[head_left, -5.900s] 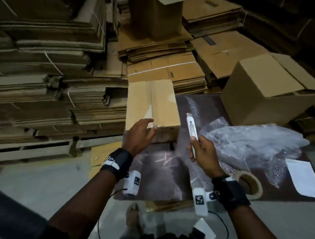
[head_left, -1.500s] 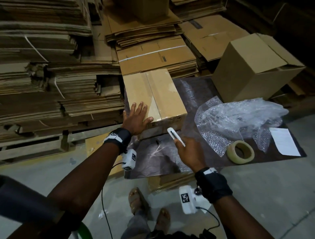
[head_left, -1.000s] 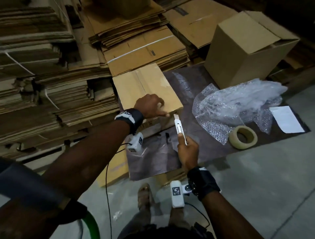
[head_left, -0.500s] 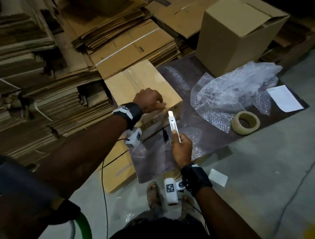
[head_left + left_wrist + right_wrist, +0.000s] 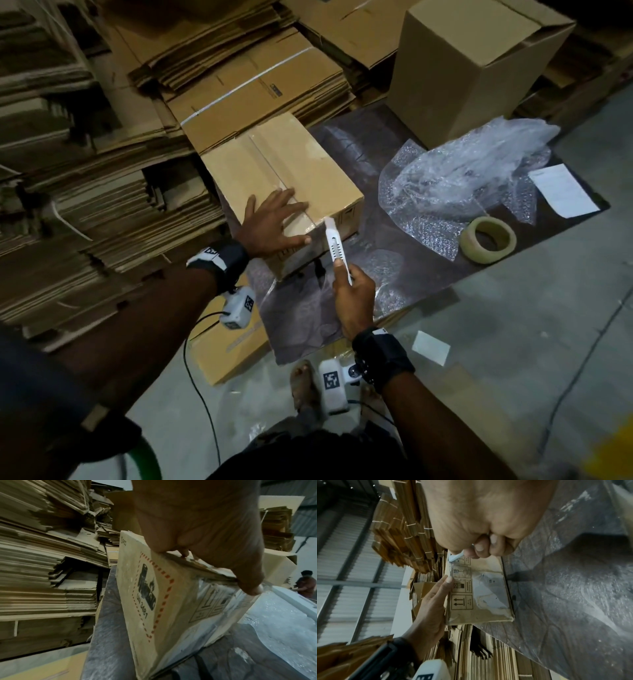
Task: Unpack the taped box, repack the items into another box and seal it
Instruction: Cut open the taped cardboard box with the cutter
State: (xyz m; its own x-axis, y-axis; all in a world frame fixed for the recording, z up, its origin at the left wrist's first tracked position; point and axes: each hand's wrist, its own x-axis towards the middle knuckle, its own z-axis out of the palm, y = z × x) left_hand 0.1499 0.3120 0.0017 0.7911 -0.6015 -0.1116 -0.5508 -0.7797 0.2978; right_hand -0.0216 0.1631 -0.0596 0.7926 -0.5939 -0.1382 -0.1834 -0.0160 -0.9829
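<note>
Left hand (image 5: 274,226) flat, fingers spread on taped cardboard box (image 5: 308,164); right hand (image 5: 352,291) gripping white ribbed cutter (image 5: 334,243), tip at 12 o'clock against glossy tape seam.

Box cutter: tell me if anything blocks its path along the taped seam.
The left hand lies flat on the taped box, its fingers across the seam just beyond the box cutter tip. The right hand would cut toward those fingers.

The scene is dimly lit, and dark shadow is seen at the head view's corners. Glare is thrown off the bubble wrap (image 5: 469,171). Strong wide-angle bending and soft blur are shown in both wrist views.
</note>
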